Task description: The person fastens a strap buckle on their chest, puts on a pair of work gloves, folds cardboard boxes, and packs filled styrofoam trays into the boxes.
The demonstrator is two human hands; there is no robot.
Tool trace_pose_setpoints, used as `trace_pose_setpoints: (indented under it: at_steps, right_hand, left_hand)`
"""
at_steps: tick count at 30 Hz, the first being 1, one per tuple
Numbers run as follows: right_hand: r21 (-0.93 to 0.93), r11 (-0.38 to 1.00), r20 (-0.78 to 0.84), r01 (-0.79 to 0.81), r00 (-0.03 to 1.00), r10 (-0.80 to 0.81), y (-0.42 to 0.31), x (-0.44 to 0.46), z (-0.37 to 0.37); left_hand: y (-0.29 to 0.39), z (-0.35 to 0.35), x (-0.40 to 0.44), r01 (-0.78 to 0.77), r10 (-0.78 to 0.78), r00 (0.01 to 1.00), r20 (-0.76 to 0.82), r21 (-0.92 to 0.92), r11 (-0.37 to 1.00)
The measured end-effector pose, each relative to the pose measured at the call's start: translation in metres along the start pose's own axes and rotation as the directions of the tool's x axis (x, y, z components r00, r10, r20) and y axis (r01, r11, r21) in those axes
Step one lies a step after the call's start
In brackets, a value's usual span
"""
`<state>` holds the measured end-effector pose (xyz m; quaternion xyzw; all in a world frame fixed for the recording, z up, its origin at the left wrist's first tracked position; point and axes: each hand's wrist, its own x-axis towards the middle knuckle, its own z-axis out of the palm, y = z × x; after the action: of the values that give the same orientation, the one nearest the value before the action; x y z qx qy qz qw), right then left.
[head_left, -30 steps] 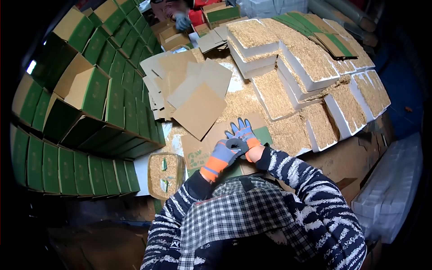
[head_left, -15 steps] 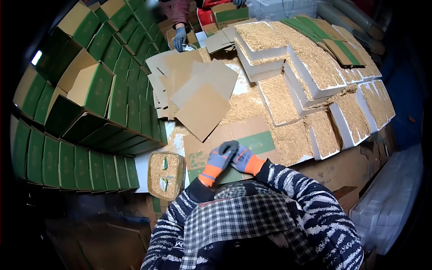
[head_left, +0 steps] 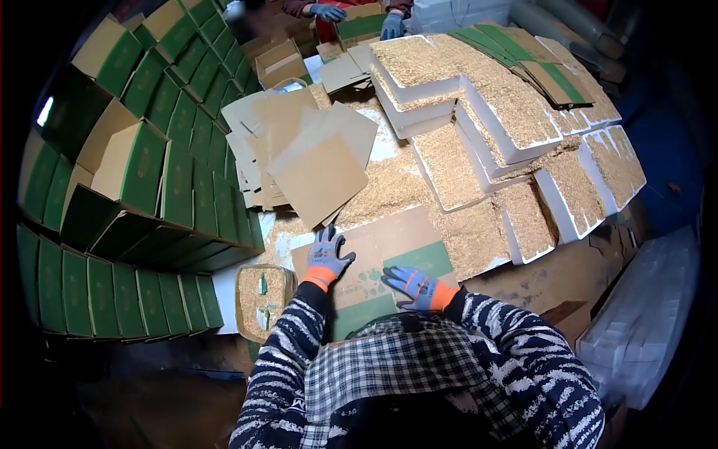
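A flattened brown carton with green bands and print (head_left: 400, 230) lies in front of me. My left hand (head_left: 327, 258), in a grey and orange glove, is open over its left part, fingers spread and pointing toward a loose brown cardboard sheet (head_left: 321, 179). My right hand (head_left: 422, 289), gloved alike, stretches its fingers flat over the carton's right side near a green band. Neither hand grips anything. Left of my left forearm stands a clear-sided tub (head_left: 263, 299) filled with tan shavings-like material, two small green-and-white packets on top.
Green cartons (head_left: 134, 176) are stacked high on the left, some open-topped. Grey and brown sheets (head_left: 258, 142) pile up ahead. White-edged blocks of tan material (head_left: 501, 112) rise at the right, with flattened green cartons (head_left: 538, 67) on top. Across the table are a co-worker's gloved hands (head_left: 327, 13).
My hands were together over the carton; now they are apart, left hand forward and left, right hand slightly right. The co-worker's hand has lifted away from beside the sheet pile.
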<state>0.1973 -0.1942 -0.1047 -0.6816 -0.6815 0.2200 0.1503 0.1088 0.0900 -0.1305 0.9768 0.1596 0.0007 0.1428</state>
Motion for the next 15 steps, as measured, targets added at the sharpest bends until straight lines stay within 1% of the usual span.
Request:
trace_pose_setpoints:
  at_steps: [1, 2, 3, 4, 5, 6, 7, 8, 9, 10, 11, 12, 13, 14, 15]
  right_hand:
    - [0.023, 0.996, -0.156, -0.085, 0.984, 0.088, -0.002, 0.000, -0.019]
    - [0.056, 0.984, -0.309, -0.170, 0.934, 0.179, -0.005, -0.002, -0.042]
    - [0.003, 0.977, -0.398, -0.213, 0.896, 0.196, -0.009, -0.001, -0.071]
    - [-0.051, 0.964, -0.486, -0.262, 0.850, 0.206, -0.016, 0.000, -0.104]
    - [-0.066, 0.954, -0.505, -0.293, 0.834, 0.222, -0.026, -0.002, -0.137]
    - [-0.123, 0.946, -0.581, -0.301, 0.794, 0.177, -0.038, -0.003, -0.169]
    - [-0.177, 0.934, -0.648, -0.309, 0.751, 0.125, -0.047, -0.003, -0.189]
    - [-0.190, 0.934, -0.679, -0.301, 0.727, 0.096, -0.051, -0.002, -0.198]
    - [-0.204, 0.936, -0.707, -0.288, 0.705, 0.063, -0.054, 0.000, -0.203]
    - [-0.233, 0.907, -0.720, -0.350, 0.689, 0.081, -0.055, 0.004, -0.200]
    - [-0.241, 0.889, -0.733, -0.390, 0.673, 0.096, -0.048, 0.009, -0.186]
    - [-0.282, 0.887, -0.679, -0.364, 0.729, 0.083, -0.036, 0.014, -0.169]
    - [-0.321, 0.885, -0.620, -0.336, 0.781, 0.072, -0.033, 0.015, -0.161]
    - [-0.296, 0.900, -0.659, -0.320, 0.750, 0.050, -0.030, 0.013, -0.153]
    - [-0.298, 0.893, -0.674, -0.337, 0.737, 0.054, -0.026, 0.009, -0.151]
  left_hand:
    - [0.006, -0.020, 0.000, -0.027, 0.029, 0.998, -0.048, 0.033, 0.999]
    - [0.009, -0.040, 0.003, 0.018, -0.016, 0.998, 0.056, -0.047, 0.999]
    - [0.012, -0.061, 0.009, 0.065, -0.045, 0.986, 0.162, -0.123, 0.990]
    - [0.018, -0.084, 0.017, 0.023, -0.013, 0.961, 0.276, -0.034, 0.999]
    - [0.029, -0.116, 0.011, -0.058, 0.093, 0.981, 0.170, -0.203, 0.978]
    - [0.045, -0.148, 0.004, -0.155, 0.163, 0.986, 0.031, -0.175, 0.972]
    - [0.059, -0.180, -0.001, -0.309, 0.298, 0.948, -0.108, -0.098, 0.946]
    - [0.070, -0.204, -0.006, -0.424, 0.411, 0.876, -0.254, 0.004, 0.906]
    - [0.077, -0.215, -0.009, -0.508, 0.512, 0.770, -0.381, 0.119, 0.853]
    - [0.077, -0.206, -0.008, -0.521, 0.525, 0.759, -0.385, 0.123, 0.845]
    - [0.073, -0.188, -0.008, -0.504, 0.519, 0.798, -0.308, 0.132, 0.854]
    - [0.071, -0.177, -0.009, -0.486, 0.507, 0.831, -0.230, 0.144, 0.862]
    - [0.073, -0.177, -0.011, -0.497, 0.519, 0.822, -0.235, 0.148, 0.855]
    - [0.074, -0.178, -0.010, -0.482, 0.491, 0.840, -0.232, 0.098, 0.871]
    - [0.074, -0.180, -0.005, -0.471, 0.469, 0.854, -0.225, 0.050, 0.881]
